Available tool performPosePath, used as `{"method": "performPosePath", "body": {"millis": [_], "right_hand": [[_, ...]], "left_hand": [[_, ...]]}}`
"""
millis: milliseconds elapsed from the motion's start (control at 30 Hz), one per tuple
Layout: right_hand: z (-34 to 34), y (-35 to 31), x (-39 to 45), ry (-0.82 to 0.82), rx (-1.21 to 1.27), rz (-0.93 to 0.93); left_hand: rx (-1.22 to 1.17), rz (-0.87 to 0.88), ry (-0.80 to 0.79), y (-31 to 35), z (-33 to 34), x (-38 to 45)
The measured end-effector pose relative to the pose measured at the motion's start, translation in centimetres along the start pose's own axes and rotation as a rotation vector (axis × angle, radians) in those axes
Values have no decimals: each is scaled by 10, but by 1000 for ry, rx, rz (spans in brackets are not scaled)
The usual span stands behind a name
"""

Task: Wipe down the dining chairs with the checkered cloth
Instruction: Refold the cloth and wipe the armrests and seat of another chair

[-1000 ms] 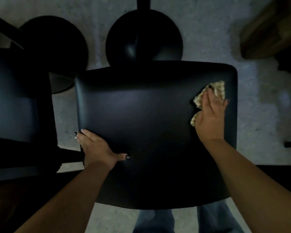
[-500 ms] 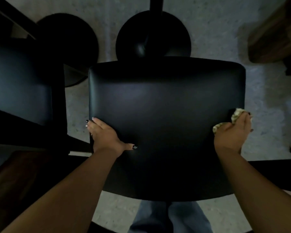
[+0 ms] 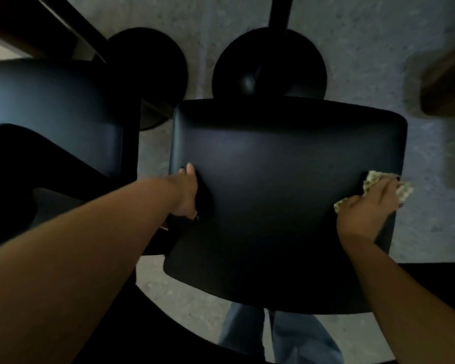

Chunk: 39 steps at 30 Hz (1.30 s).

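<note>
- Nearest, a person in blue jeans (image 3: 281,334) leans over a black dining chair (image 3: 281,195), both bare forearms reaching across its dark, smooth panel.
- At the panel's right edge, the right hand (image 3: 367,206) holds the checkered cloth (image 3: 373,179) bunched under curled fingers, pressing it where the surface rolls over the side; pale folds show above and to the right of the knuckles.
- On the opposite side, the left hand (image 3: 188,193) grips the panel's left edge, fingers wrapped round it and mostly hidden behind, seemingly to steady the chair.
- Judging by its crumple, the cloth looks light and soft, shaping itself to the rounded edge; it is best taken in a loose wad in the palm, as it is held now.
- By its faint sheen, the chair's covering looks slick and firm, so the cloth should slide easily; the chair itself seems sturdy enough to need only bracing at an edge.
- To the left, just beside it, stands a second chair (image 3: 50,114) in the same dark finish.
- Beyond, two round black pedestal bases (image 3: 269,64) rest on a grey speckled floor (image 3: 378,48), one with an upright post rising from it.
- Farther off at the right, a brown wooden piece (image 3: 447,85) is blurred; what it is cannot be told. The room is dim.
</note>
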State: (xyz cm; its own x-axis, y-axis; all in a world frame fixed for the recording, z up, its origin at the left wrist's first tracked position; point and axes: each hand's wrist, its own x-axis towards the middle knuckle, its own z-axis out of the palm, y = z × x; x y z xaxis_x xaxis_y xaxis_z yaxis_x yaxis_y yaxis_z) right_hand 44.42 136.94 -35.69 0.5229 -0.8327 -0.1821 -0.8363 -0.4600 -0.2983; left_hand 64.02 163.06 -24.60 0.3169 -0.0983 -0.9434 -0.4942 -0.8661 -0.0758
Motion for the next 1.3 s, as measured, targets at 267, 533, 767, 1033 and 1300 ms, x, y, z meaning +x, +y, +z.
{"method": "performPosePath", "body": {"millis": [267,533,767,1033,1300], "right_hand": [[35,-97,-33,-186,-21,-329],[80,-187,-65,-287,4,-770],[92,-199,-100,-336,116,-1052],[102,-152,-185,-499,-17,-1355],[85,-104,-201,-376,-278,-1956]], "left_hand": [[322,137,171,-46,-61,11],[629,175,218,-85,-21,50],[758,222,271,-98,-17,61],[717,226,278,-93,-16,60],[597,355,413,-86,-23,60]]}}
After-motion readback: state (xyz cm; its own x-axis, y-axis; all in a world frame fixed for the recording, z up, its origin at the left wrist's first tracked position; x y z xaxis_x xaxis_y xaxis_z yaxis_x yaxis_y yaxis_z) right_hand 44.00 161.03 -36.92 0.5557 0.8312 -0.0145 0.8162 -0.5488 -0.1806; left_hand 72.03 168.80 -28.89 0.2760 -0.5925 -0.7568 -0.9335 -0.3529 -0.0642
